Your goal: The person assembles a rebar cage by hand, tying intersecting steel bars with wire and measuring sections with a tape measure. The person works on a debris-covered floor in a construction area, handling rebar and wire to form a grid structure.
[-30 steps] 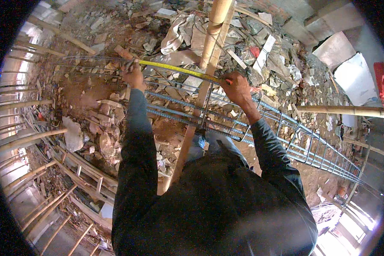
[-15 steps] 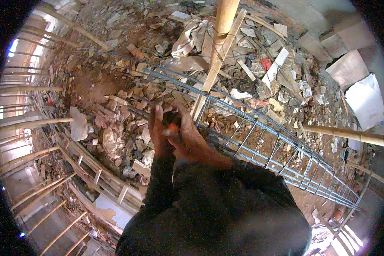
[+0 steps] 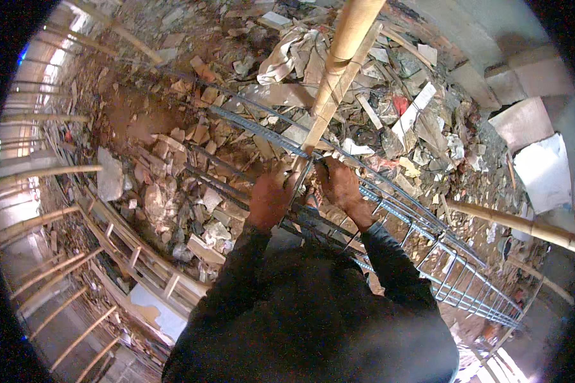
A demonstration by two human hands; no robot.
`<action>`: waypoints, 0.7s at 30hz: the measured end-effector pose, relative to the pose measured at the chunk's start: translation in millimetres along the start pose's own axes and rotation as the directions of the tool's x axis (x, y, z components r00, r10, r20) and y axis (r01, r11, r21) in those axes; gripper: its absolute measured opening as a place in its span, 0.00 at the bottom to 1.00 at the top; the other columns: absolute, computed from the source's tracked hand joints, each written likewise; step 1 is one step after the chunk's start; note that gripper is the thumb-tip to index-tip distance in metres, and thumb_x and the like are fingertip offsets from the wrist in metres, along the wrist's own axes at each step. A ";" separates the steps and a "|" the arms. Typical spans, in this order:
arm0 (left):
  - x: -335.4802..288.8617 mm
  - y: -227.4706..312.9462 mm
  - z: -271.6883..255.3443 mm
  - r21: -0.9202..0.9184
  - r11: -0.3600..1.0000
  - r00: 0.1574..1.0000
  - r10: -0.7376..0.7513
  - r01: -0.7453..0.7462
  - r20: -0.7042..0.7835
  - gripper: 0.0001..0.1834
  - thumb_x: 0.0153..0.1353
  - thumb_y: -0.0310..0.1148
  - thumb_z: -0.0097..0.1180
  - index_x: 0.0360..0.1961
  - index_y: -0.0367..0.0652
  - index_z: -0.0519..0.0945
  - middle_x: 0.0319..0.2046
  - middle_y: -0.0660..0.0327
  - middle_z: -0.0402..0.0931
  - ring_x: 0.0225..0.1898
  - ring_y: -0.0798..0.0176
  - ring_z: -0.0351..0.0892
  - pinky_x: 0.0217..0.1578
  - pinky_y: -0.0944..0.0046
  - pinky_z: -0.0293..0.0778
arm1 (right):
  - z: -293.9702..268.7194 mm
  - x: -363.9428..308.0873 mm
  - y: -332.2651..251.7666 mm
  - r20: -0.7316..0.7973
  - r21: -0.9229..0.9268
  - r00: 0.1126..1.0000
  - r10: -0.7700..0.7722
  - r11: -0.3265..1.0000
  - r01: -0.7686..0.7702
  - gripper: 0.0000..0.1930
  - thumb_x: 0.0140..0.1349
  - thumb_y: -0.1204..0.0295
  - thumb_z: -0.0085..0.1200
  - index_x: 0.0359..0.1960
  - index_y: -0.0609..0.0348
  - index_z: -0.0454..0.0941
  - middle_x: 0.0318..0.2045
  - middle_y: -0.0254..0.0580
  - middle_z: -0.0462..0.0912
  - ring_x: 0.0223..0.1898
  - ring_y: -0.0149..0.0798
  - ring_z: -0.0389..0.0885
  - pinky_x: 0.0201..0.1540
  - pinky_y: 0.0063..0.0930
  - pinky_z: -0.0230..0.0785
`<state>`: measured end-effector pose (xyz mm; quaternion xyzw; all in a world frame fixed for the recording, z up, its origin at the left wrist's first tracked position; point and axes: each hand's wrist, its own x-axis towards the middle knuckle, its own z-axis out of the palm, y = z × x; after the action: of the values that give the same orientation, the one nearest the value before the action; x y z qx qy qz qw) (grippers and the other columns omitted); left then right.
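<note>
A long cage of ribbed steel bars with square stirrups runs across the middle, from upper left to lower right. At a stirrup near the cage's left part, my left hand is closed, its fingers wrapped round the thin rod. My right hand is on the other side of that stirrup, beside the upper bars. Its fingers are curled and pinched; what they hold is hidden. A flat wooden strip leans against a bamboo pole, its lower end by the bars between my hands.
Broken rubble and board scraps cover the ground all round the cage. A bamboo pole reaches in from the right. Along the left lies a wooden ladder-like frame, with several bamboo poles beyond. A white panel leans at the right wall.
My hands, together around a small orange thing before, have parted and moved right to the stirrup. The orange thing no longer shows between them. The view has shifted slightly.
</note>
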<state>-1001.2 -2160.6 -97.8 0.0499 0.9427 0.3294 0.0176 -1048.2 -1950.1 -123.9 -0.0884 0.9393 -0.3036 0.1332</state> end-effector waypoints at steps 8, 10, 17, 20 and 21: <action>26.0 20.4 9.7 -0.046 0.996 0.994 -0.068 0.072 0.089 0.21 0.66 0.39 0.63 0.54 0.37 0.78 0.48 0.44 0.76 0.43 0.35 0.82 0.41 0.40 0.78 | -6.4 10.8 16.7 0.210 0.027 0.974 -0.088 0.996 0.084 0.16 0.74 0.59 0.48 0.51 0.56 0.78 0.35 0.59 0.86 0.36 0.65 0.85 0.39 0.59 0.77; 25.4 20.2 12.4 -0.082 0.991 0.990 -0.095 0.104 0.108 0.19 0.66 0.38 0.63 0.53 0.39 0.79 0.49 0.46 0.76 0.44 0.35 0.82 0.41 0.40 0.78 | -3.6 15.8 22.9 0.220 0.067 0.963 -0.154 0.988 0.142 0.15 0.74 0.60 0.49 0.51 0.56 0.79 0.32 0.59 0.85 0.35 0.66 0.85 0.38 0.58 0.77; 28.3 22.8 16.6 -0.093 0.993 0.996 -0.073 0.077 0.044 0.13 0.68 0.37 0.61 0.49 0.42 0.82 0.46 0.48 0.78 0.43 0.37 0.82 0.41 0.41 0.78 | -2.1 22.1 34.8 0.232 0.240 0.942 -0.244 0.953 0.187 0.15 0.75 0.59 0.50 0.52 0.56 0.77 0.35 0.55 0.85 0.34 0.62 0.86 0.35 0.55 0.78; 27.5 20.3 16.5 -0.152 0.985 0.996 -0.074 0.081 0.052 0.13 0.68 0.37 0.61 0.48 0.41 0.83 0.47 0.47 0.78 0.43 0.36 0.82 0.42 0.41 0.78 | 3.2 7.7 29.2 0.191 -0.031 0.962 -0.194 0.978 0.204 0.15 0.74 0.60 0.51 0.54 0.55 0.75 0.35 0.55 0.84 0.34 0.61 0.87 0.32 0.54 0.78; 25.2 18.7 17.1 -0.188 0.975 0.990 -0.107 0.122 0.087 0.13 0.68 0.37 0.61 0.47 0.41 0.83 0.47 0.47 0.78 0.43 0.36 0.82 0.43 0.42 0.78 | 5.4 1.9 27.2 0.104 -0.074 0.963 -0.251 0.963 0.259 0.15 0.73 0.60 0.52 0.54 0.54 0.74 0.34 0.55 0.84 0.34 0.60 0.87 0.31 0.54 0.78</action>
<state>-1023.7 -2132.8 -99.5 0.0061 0.9063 0.4155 0.0772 -1050.7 -1931.8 -144.7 -0.2283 0.9251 -0.2728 0.1328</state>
